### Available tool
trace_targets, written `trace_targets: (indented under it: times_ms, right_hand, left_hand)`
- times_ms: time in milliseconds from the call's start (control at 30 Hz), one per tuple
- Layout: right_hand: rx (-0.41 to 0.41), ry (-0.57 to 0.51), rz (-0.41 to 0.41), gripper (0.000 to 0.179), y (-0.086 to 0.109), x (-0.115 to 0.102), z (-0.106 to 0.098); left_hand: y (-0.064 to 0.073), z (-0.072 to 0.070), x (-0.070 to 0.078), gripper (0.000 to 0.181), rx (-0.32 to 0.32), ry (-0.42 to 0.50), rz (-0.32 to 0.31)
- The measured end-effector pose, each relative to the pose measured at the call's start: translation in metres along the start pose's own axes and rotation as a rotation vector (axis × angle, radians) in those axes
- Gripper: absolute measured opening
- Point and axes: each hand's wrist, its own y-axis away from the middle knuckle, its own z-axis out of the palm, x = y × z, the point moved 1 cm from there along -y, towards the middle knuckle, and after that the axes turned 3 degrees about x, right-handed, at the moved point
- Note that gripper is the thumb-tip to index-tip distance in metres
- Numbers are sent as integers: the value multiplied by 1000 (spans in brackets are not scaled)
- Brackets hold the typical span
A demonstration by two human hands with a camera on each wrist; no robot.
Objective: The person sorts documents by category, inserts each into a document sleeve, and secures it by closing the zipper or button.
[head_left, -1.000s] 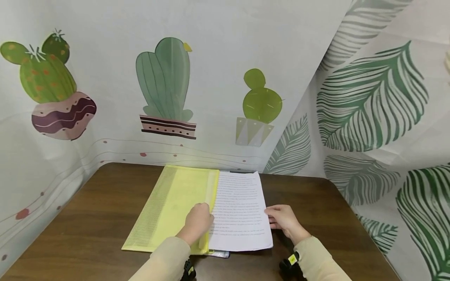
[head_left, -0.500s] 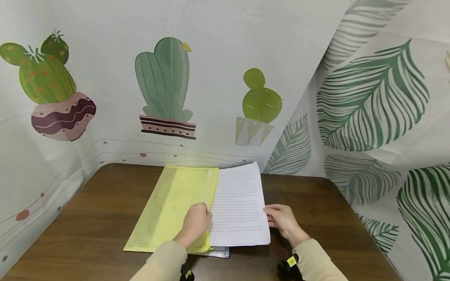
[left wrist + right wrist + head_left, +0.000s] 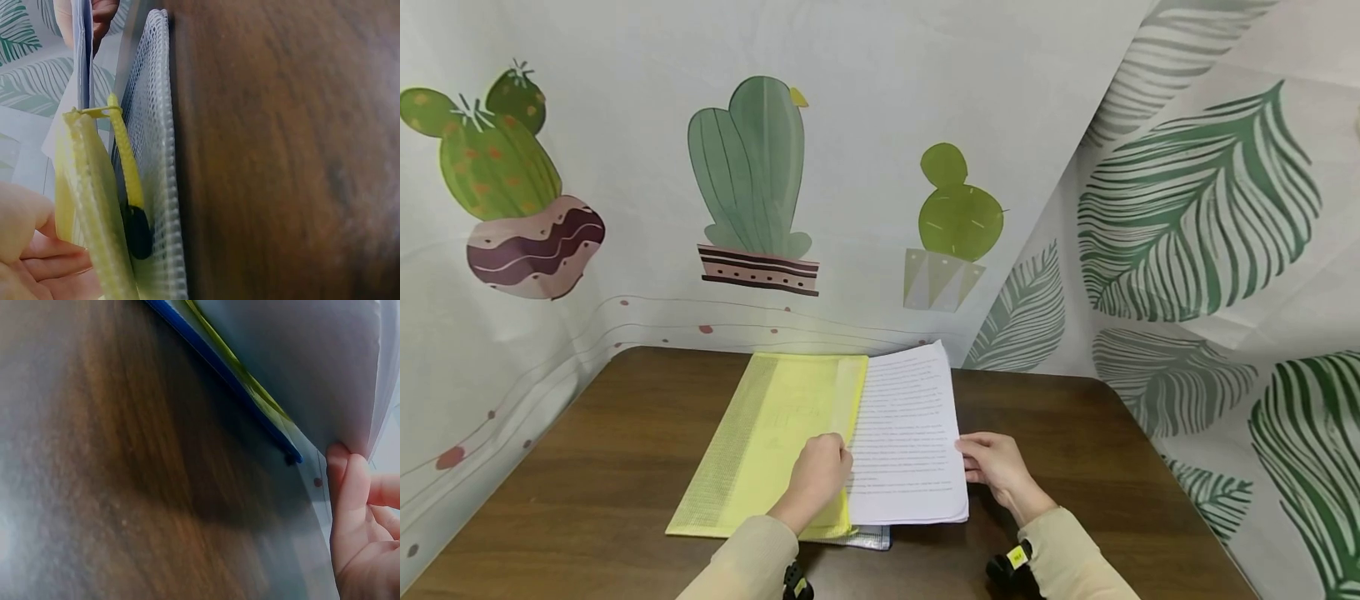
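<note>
A yellow mesh zipper file bag [image 3: 737,467] lies at the table's middle, its opening toward the right. My left hand [image 3: 816,477] grips the bag at that open edge, the fingers curled. A stack of printed paper [image 3: 906,433] is partly inside, its left part hidden by the bag. The right hand [image 3: 1000,468] pinches the stack's right edge between thumb and fingers, holding that side raised above the table. In the left wrist view a yellow zipper pull [image 3: 129,156] with a dark end hangs at the bag's corner.
Under the yellow bag lies another mesh bag [image 3: 871,538], pale, with a blue edge [image 3: 225,378] in the right wrist view. The brown wooden table [image 3: 572,467] reaches back to a fabric backdrop [image 3: 865,167] printed with cacti and leaves.
The paper stack has shifted left toward the bag, its far edge tilting up. The right hand has moved slightly left with it. The left hand has barely moved.
</note>
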Motion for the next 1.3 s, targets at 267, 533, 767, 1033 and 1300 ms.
trace_targets:
  times_ms: [267, 533, 767, 1033, 1300]
  right_hand:
    - [-3, -16, 7, 29, 0, 1, 5]
    - [-14, -15, -3, 28, 2, 1, 7]
    - [-30, -39, 0, 28, 4, 2, 13]
    - [-35, -49, 4, 28, 4, 3, 18]
    - [-58, -72, 7, 30, 1, 5, 24]
  left_hand:
    - [-1, 0, 0, 30, 16, 1, 17]
    - [2, -1, 1, 29, 15, 0, 56]
    - [2, 0, 1, 32, 8, 18, 58]
    - [3, -1, 2, 29, 10, 37, 72]
    - [3, -1, 3, 27, 34, 22, 98]
